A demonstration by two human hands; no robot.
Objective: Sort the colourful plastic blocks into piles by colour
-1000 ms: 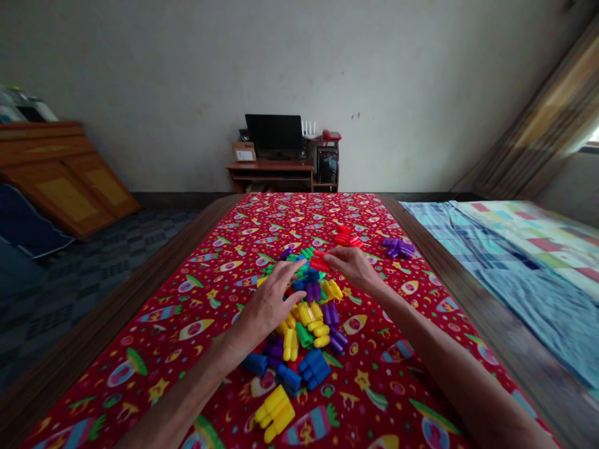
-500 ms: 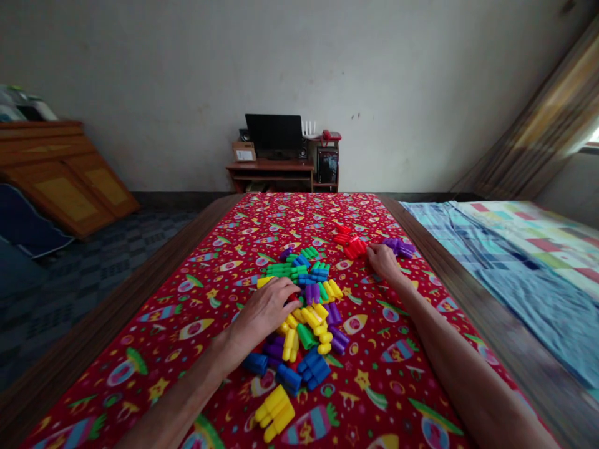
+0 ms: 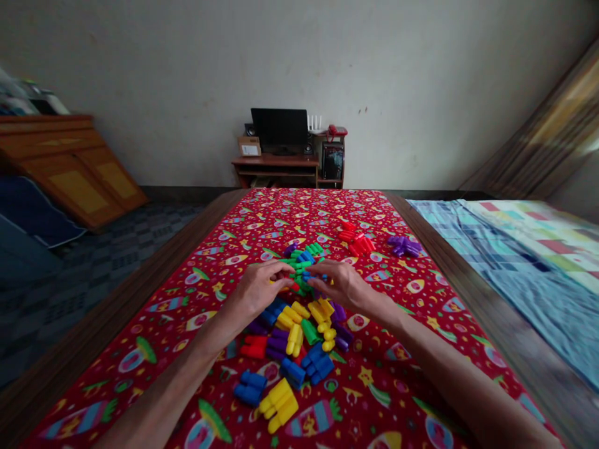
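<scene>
Both of my hands meet over a mixed pile of plastic toy blocks with rounded pegs. My left hand curls its fingers and thumb round a red block, of which only a small bit shows. Close by on the right, my right hand hangs over green blocks and blue ones, thumb and fingers apart. Nearer to me lie yellow blocks, purple blocks, a red block and several blue blocks.
Past the pile sit a group of red blocks and a group of purple blocks. A red patterned cloth covers the table. A bed adjoins on the right; a desk with a monitor stands against the wall.
My right hand has come back from the red blocks at the far right to the pile beside my left hand. Near blocks have shifted, uncovering a red one.
</scene>
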